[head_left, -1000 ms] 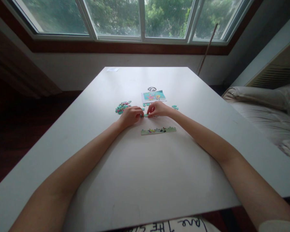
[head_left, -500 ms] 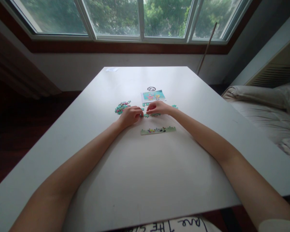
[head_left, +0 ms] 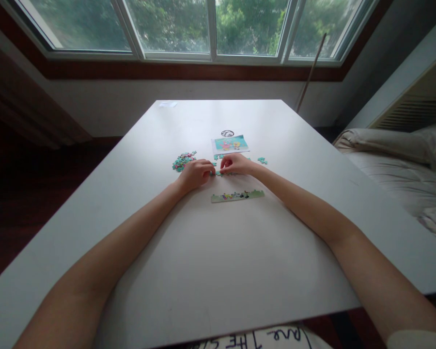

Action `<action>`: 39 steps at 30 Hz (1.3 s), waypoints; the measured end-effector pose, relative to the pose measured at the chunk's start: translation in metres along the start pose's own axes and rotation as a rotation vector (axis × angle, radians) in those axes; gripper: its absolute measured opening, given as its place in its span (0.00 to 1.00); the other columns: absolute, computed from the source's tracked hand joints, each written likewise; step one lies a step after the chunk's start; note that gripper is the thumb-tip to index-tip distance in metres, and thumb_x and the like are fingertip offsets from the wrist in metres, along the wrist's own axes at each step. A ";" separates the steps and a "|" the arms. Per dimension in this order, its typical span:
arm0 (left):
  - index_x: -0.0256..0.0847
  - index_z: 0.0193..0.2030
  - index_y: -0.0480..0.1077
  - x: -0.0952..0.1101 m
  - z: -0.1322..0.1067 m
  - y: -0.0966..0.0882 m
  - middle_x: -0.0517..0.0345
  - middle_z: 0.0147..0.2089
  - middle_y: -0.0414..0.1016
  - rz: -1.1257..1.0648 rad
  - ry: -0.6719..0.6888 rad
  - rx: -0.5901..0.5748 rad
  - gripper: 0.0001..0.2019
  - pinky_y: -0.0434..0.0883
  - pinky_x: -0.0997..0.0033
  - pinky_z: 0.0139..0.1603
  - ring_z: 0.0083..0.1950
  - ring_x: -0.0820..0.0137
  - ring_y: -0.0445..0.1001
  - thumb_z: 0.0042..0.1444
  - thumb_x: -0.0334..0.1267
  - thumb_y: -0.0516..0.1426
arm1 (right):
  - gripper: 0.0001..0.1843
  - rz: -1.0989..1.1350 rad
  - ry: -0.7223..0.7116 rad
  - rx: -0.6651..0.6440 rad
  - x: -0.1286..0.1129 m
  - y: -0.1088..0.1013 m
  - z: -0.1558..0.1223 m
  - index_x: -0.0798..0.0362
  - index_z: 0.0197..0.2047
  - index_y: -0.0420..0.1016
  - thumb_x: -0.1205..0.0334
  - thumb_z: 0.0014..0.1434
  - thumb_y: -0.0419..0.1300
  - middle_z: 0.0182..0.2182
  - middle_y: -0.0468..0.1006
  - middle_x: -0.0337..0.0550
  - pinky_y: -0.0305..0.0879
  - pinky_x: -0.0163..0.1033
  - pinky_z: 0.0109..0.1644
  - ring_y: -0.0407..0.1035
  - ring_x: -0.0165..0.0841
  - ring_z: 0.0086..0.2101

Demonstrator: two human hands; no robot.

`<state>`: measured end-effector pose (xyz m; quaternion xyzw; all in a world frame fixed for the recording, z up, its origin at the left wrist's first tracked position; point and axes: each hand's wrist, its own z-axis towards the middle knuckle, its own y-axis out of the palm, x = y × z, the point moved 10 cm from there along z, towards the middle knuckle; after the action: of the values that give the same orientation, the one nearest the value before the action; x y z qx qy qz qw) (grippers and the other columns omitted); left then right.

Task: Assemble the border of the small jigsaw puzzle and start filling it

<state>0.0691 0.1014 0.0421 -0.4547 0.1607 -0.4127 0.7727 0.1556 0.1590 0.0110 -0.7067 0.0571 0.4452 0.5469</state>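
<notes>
My left hand [head_left: 195,174] and my right hand [head_left: 237,165] meet at the middle of the white table [head_left: 189,271], fingers curled and pinched on small teal puzzle pieces [head_left: 218,173] lying between them. A finished green strip of joined pieces [head_left: 237,196] lies just in front of the hands. A heap of loose teal and pink pieces [head_left: 183,161] sits left of my left hand. Behind the hands lies a small picture card [head_left: 230,144].
A few loose pieces [head_left: 262,160] lie right of my right hand. A small dark ring [head_left: 227,133] sits behind the card, and a paper slip [head_left: 166,103] near the far edge. A bed with pillows [head_left: 396,155] stands to the right. A stick [head_left: 310,72] leans by the window.
My right hand drew slightly left toward my left hand, covering the teal pieces that showed beneath it. My left hand stayed in place.
</notes>
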 end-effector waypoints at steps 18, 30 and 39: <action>0.39 0.28 0.75 0.002 -0.002 -0.002 0.57 0.34 0.78 -0.032 0.015 0.027 0.15 0.70 0.75 0.38 0.35 0.72 0.75 0.47 0.24 0.48 | 0.10 0.477 0.035 -0.091 0.028 -0.007 0.002 0.58 0.30 0.74 0.70 0.40 0.67 0.23 0.75 0.36 0.64 0.31 0.32 0.67 0.24 0.26; 0.39 0.29 0.76 0.003 -0.003 0.000 0.56 0.34 0.78 -0.032 0.034 0.023 0.15 0.71 0.75 0.38 0.35 0.71 0.75 0.47 0.24 0.48 | 0.20 -0.088 -0.094 -0.292 0.001 -0.006 -0.013 0.56 0.38 0.76 0.58 0.40 0.69 0.33 0.75 0.41 0.62 0.34 0.36 0.67 0.30 0.34; 0.39 0.28 0.75 0.003 -0.002 0.000 0.56 0.34 0.78 -0.033 0.034 0.027 0.14 0.71 0.74 0.38 0.35 0.71 0.75 0.47 0.25 0.49 | 0.10 -0.314 -0.100 -0.265 -0.009 -0.003 -0.015 0.56 0.34 0.75 0.61 0.46 0.64 0.32 0.77 0.42 0.60 0.32 0.33 0.68 0.30 0.33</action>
<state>0.0695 0.0980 0.0418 -0.4396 0.1607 -0.4351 0.7692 0.1605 0.1441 0.0197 -0.7498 -0.1399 0.3927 0.5139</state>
